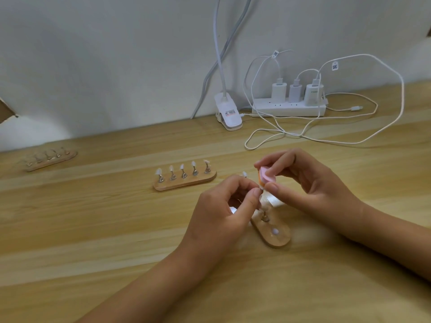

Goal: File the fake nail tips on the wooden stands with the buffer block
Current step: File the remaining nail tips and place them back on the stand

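Observation:
Three wooden stands with clear nail tips on metal pegs lie on the table. The nearest stand [274, 231] runs away from me under my hands, mostly hidden. My left hand [224, 206] pinches a nail tip [259, 188] on a peg of that stand. My right hand [307, 183] pinches a small pink and orange buffer block [264, 177], whose lower edge meets the pinched tip. A second stand [184, 181] with several upright tips lies just left of my hands. A third stand [50, 159] lies far left near the wall.
A white clip lamp [227, 113] stands at the back by the wall. A white power strip [289, 107] with three chargers sits to its right, and white cables [326, 136] loop over the table behind my hands.

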`<state>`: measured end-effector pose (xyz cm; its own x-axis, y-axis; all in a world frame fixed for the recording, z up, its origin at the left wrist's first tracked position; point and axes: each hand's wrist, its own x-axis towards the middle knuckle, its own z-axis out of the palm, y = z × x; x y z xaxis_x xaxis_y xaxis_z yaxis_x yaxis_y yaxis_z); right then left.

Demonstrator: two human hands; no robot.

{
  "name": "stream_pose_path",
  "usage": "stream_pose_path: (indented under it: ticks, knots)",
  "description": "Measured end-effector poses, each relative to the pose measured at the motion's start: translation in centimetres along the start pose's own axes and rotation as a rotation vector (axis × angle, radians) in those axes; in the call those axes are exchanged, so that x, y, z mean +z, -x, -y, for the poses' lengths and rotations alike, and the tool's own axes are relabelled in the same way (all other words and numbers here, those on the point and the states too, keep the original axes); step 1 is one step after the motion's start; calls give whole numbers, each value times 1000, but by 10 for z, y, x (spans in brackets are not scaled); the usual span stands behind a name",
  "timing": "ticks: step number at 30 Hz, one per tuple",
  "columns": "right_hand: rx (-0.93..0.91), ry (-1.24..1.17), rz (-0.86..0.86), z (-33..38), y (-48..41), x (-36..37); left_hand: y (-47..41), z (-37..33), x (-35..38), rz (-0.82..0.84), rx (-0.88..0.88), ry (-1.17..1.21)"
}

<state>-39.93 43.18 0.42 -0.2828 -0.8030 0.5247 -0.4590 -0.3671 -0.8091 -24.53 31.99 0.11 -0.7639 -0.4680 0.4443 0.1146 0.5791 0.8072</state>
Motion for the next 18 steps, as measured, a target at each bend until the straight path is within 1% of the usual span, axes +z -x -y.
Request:
stream_pose_path:
  ticks: [2,5,8,12,15,18]
  knots:
    - [6,-20,-3,-1,0,-1,0,-1,0,4,-1,5]
    - [-39,-13,47,1,2,1,1,-2,0,12,-18,34]
    - [-8,-11,27,1,2,0,1,-2,-1,15,-46,64]
    - [-71,60,59,4,3,1,1,-2,-2,27,-76,106]
    - [-20,18,23,3,2,0,1,-1,-1,28,-81,126]
    - [-45,-22,45,5,4,1,1,-1,-2,35,-46,112]
